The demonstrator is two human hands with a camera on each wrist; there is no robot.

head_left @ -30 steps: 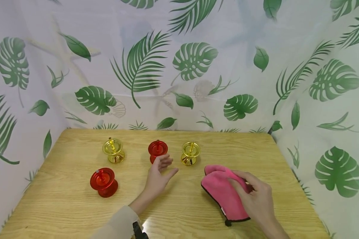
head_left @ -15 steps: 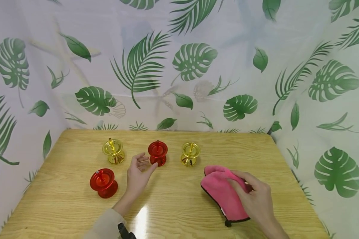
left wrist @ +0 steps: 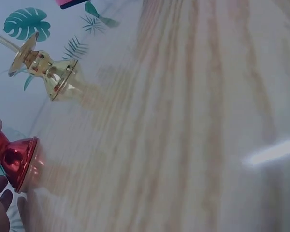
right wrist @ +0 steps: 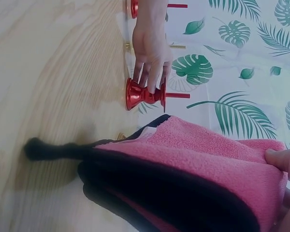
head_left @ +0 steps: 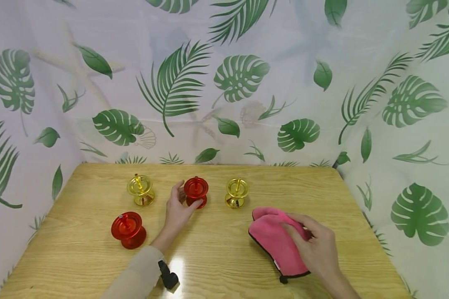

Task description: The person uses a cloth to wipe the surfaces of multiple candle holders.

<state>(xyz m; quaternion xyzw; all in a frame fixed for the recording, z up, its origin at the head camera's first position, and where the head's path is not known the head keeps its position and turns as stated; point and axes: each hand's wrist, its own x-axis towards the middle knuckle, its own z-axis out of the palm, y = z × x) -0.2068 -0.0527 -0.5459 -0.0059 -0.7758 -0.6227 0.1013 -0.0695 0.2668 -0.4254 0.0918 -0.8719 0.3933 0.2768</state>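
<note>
My left hand (head_left: 176, 211) reaches round the middle red metal candle holder (head_left: 196, 189), thumb in front and fingers behind. In the right wrist view, those fingers lie at the waist of the red candle holder (right wrist: 144, 95), which stands upright with a spike on its dish. The left wrist view shows the thumb on its narrow waist. My right hand (head_left: 319, 248) pinches a folded pink cloth (head_left: 275, 236) with black edging and a black loop at one corner. The cloth sags open toward the table.
A gold candle holder (head_left: 236, 192) stands right of the gripped one, and another gold holder (head_left: 140, 189) stands at the back left. Nearer, on the left, is a second red holder (head_left: 127, 229). The wooden table (head_left: 224, 265) ends at a leaf-print curtain (head_left: 254, 141).
My left hand swung left from in front of the middle red candle holder, then moved forward and closed round it. The right hand and cloth stay nearly still.
</note>
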